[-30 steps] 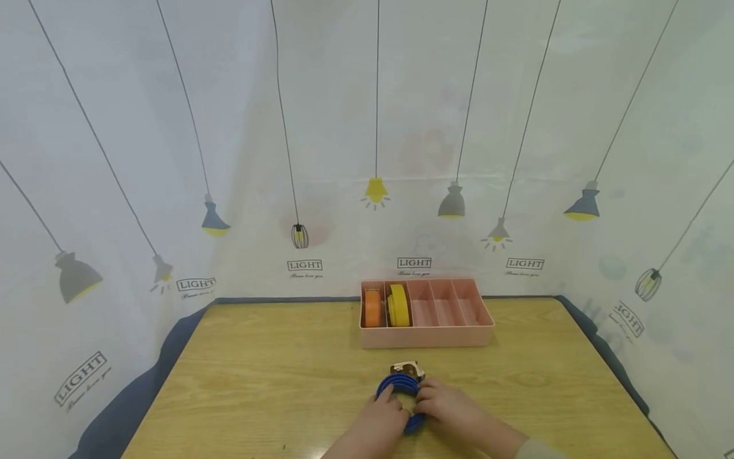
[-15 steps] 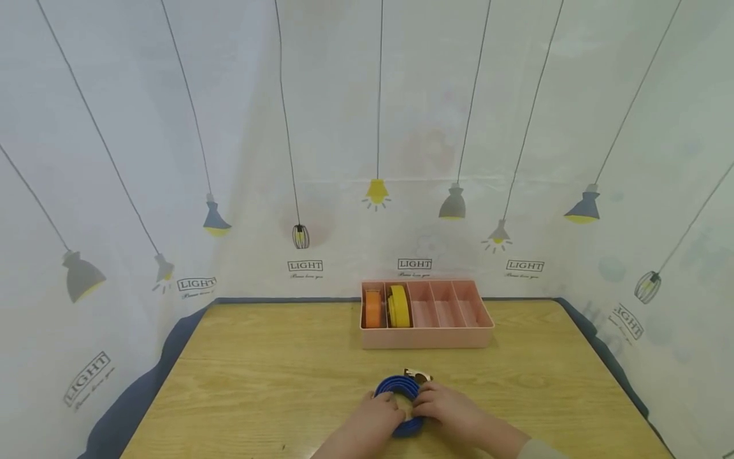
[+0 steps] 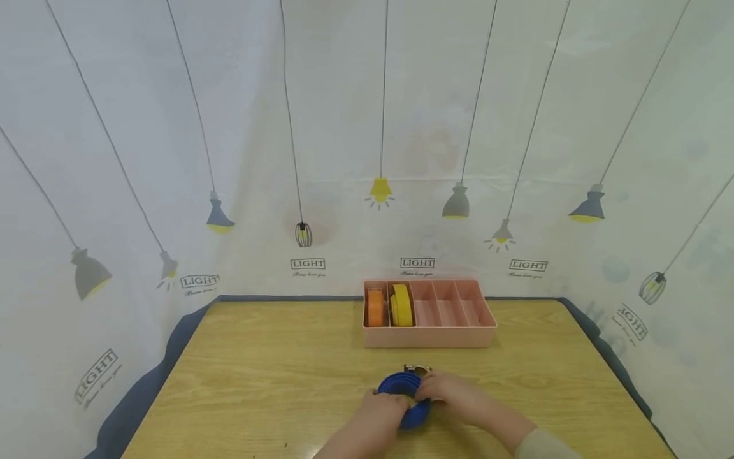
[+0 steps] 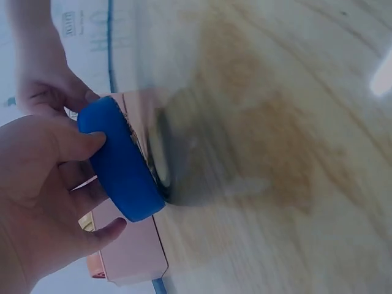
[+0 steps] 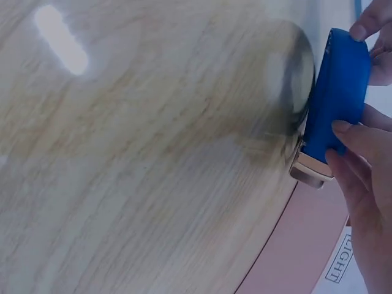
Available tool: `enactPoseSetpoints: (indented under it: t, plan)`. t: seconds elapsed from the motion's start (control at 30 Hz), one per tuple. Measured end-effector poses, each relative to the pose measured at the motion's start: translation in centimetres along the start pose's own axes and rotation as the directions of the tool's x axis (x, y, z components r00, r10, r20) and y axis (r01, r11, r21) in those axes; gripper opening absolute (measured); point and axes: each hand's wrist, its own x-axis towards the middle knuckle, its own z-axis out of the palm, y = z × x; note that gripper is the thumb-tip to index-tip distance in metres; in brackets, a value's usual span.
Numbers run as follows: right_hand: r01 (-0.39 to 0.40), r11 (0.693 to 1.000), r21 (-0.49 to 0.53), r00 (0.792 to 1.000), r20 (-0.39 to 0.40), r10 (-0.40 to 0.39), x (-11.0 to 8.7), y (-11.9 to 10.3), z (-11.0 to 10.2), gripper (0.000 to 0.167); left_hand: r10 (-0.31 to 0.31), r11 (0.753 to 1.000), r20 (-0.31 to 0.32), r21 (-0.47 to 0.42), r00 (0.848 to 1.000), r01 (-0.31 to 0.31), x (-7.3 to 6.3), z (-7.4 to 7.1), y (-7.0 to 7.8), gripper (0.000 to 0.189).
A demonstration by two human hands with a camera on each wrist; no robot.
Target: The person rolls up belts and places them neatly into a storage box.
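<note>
A coiled blue belt [image 3: 414, 418] is between my two hands near the front of the table. Its metal buckle [image 3: 417, 369] sticks out at the far side, and shows rose-gold in the right wrist view. My left hand [image 3: 375, 417] grips the coil from the left, its thumb [image 4: 92, 144] on the outer band. From the right, my right hand [image 3: 450, 390] pinches the band close to the buckle, thumb and finger on the blue strap [image 5: 340, 92]. Whether the coil touches the wood cannot be told.
Behind the hands stands a pink divided box [image 3: 430, 337]. An orange coil [image 3: 375, 307] fills its leftmost compartment, and a yellow coil [image 3: 402, 306] the one beside it. The glossy wooden table [image 3: 258, 370] meets a lamp-printed curtain [image 3: 344, 127] at the back.
The blue coil has tilted, showing more of its outer side at the front. The left hand has shifted slightly right and over the coil. The buckle has swung a little rightward.
</note>
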Motion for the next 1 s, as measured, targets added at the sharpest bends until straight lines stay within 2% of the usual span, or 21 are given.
enactPoseSetpoints:
  t: [0.07,0.1,0.13,0.17,0.2,0.23,0.27,0.3,0.37,0.4,0.43,0.47,0.53,0.57,0.6,0.67,0.73,0.77,0.93,1.0]
  plan:
    - [-0.051,0.999,0.019,0.997,-0.062,0.052,-0.1,-0.2,-0.2,0.029,-0.047,0.992,-0.020,-0.121,0.999,0.044,0.0,-0.5,-0.2,0.028]
    - [-0.095,0.995,0.031,0.990,-0.104,0.098,-0.2,-0.3,-0.3,0.030,-0.075,0.976,-0.035,-0.205,0.997,0.066,0.0,-0.7,-0.2,0.027]
    - [-0.139,0.989,0.053,0.977,-0.158,0.146,-0.3,-0.5,-0.2,0.030,-0.110,0.948,-0.039,-0.303,0.993,0.093,0.0,-0.9,-0.3,0.028]
    - [-0.178,0.980,0.084,0.957,-0.219,0.192,-0.4,-0.6,-0.1,0.032,-0.139,0.900,-0.043,-0.421,0.989,0.108,-0.1,-1.2,-0.4,0.027]
    - [-0.221,0.969,0.114,0.928,-0.280,0.244,-0.4,-0.7,0.0,0.032,-0.165,0.835,-0.039,-0.538,0.986,0.118,-0.1,-1.4,-0.5,0.027]
    - [-0.263,0.952,0.160,0.892,-0.336,0.303,-0.5,-0.8,0.1,0.031,-0.191,0.754,-0.036,-0.645,0.981,0.123,-0.1,-1.6,-0.5,0.029]
    - [-0.303,0.930,0.208,0.850,-0.382,0.363,-0.5,-0.9,0.2,0.030,-0.215,0.661,-0.035,-0.741,0.976,0.119,-0.1,-1.8,-0.5,0.030]
    - [-0.325,0.911,0.255,0.807,-0.427,0.407,-0.5,-1.1,0.2,0.028,-0.234,0.570,-0.030,-0.814,0.972,0.112,-0.1,-1.9,-0.4,0.031]
    - [-0.359,0.875,0.324,0.736,-0.479,0.479,-0.5,-1.3,0.2,0.024,-0.258,0.409,-0.023,-0.908,0.966,0.088,-0.1,-2.3,-0.4,0.032]
    - [-0.373,0.860,0.347,0.707,-0.495,0.506,-0.5,-1.4,0.2,0.021,-0.274,0.345,-0.019,-0.935,0.961,0.080,0.0,-2.5,-0.3,0.033]
    - [-0.372,0.850,0.372,0.686,-0.507,0.522,-0.5,-1.6,0.1,0.020,-0.291,0.292,-0.018,-0.954,0.956,0.071,0.0,-2.6,-0.3,0.033]
    - [-0.361,0.847,0.390,0.676,-0.516,0.526,-0.6,-1.8,0.0,0.020,-0.307,0.241,-0.014,-0.969,0.952,0.063,0.1,-2.8,-0.2,0.034]
    - [-0.355,0.844,0.401,0.685,-0.503,0.527,-0.7,-2.2,0.0,0.024,-0.335,0.166,-0.007,-0.985,0.942,0.052,0.2,-3.3,-0.1,0.035]
    - [-0.349,0.850,0.396,0.703,-0.489,0.516,-0.7,-2.4,0.0,0.027,-0.351,0.131,-0.003,-0.990,0.936,0.046,0.2,-3.5,-0.1,0.036]
    - [-0.341,0.855,0.390,0.726,-0.469,0.504,-0.7,-2.7,0.0,0.029,-0.361,0.110,-0.002,-0.993,0.932,0.040,0.2,-3.7,0.0,0.038]
    - [-0.340,0.857,0.387,0.766,-0.415,0.491,-0.7,-3.3,0.1,0.031,-0.380,0.086,0.003,-0.996,0.925,0.038,0.3,-4.1,0.1,0.040]
    - [-0.362,0.848,0.387,0.783,-0.368,0.502,-0.6,-4.0,0.1,0.031,-0.400,0.069,0.001,-0.997,0.916,0.032,0.4,-4.3,0.3,0.041]
    - [-0.367,0.842,0.395,0.786,-0.353,0.508,-0.5,-4.2,0.1,0.032,-0.411,0.059,-0.005,-0.998,0.912,0.021,0.5,-4.3,0.4,0.040]
    - [-0.413,0.794,0.446,0.757,-0.317,0.572,-0.1,-5.1,-0.3,0.041,-0.459,0.033,-0.048,-0.999,0.887,-0.037,1.0,-4.5,1.2,0.038]
    - [-0.408,0.776,0.481,0.742,-0.321,0.589,-0.1,-5.2,-0.5,0.041,-0.480,0.057,-0.070,-0.997,0.874,-0.049,1.3,-4.7,1.6,0.039]
